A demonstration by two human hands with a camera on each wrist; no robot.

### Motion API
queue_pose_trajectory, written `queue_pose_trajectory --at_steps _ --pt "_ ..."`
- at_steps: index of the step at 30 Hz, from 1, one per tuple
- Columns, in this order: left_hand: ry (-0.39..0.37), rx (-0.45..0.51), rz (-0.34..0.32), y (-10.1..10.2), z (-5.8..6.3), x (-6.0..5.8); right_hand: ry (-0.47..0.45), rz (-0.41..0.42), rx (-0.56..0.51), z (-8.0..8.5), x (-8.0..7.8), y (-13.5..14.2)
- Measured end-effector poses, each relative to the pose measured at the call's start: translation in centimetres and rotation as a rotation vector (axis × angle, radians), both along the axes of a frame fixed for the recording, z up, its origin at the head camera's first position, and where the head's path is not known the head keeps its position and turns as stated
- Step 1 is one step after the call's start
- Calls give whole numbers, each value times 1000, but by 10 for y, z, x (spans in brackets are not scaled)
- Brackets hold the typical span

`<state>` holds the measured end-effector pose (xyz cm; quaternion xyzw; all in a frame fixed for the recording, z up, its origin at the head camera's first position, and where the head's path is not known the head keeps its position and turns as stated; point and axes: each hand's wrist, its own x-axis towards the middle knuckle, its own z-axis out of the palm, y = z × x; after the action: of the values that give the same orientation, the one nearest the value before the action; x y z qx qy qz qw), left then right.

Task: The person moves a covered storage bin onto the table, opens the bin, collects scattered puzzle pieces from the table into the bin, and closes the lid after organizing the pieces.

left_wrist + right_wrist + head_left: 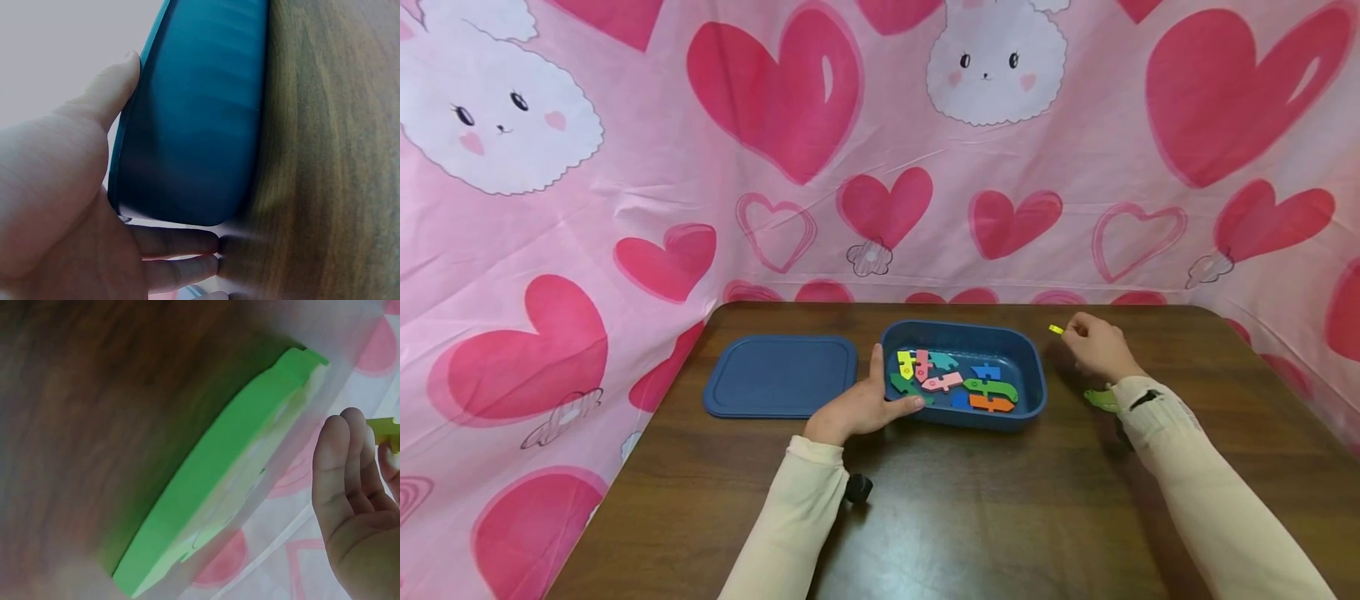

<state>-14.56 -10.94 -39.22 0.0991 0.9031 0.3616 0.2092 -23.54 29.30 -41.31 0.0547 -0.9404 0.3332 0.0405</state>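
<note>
A blue plastic box holds several coloured jigsaw pieces, among them a pink piece and an orange piece. My left hand rests against its near left corner. In the left wrist view the thumb touches the rim and the straight fingers lie along the short end wall. To the right of the box, my right hand pinches a small yellow puzzle piece between thumb and fingers above the table. A green puzzle piece lies by the right wrist, partly hidden by the sleeve.
The blue lid lies flat on the brown wooden table, left of the box. A pink cloth with hearts and rabbits hangs behind the table and along its sides. A black wrist device shows under the left sleeve.
</note>
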Motion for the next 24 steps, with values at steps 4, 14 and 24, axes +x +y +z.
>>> queue_pose_trajectory --at_steps 4,14,24 --pt "2 2 -1 0 0 0 13 -14 -18 6 5 0" --pt "-3 -2 6 -1 1 2 47 -22 -28 23 17 -15" --pt "0 8 0 0 2 1 60 58 -28 40 28 -44"
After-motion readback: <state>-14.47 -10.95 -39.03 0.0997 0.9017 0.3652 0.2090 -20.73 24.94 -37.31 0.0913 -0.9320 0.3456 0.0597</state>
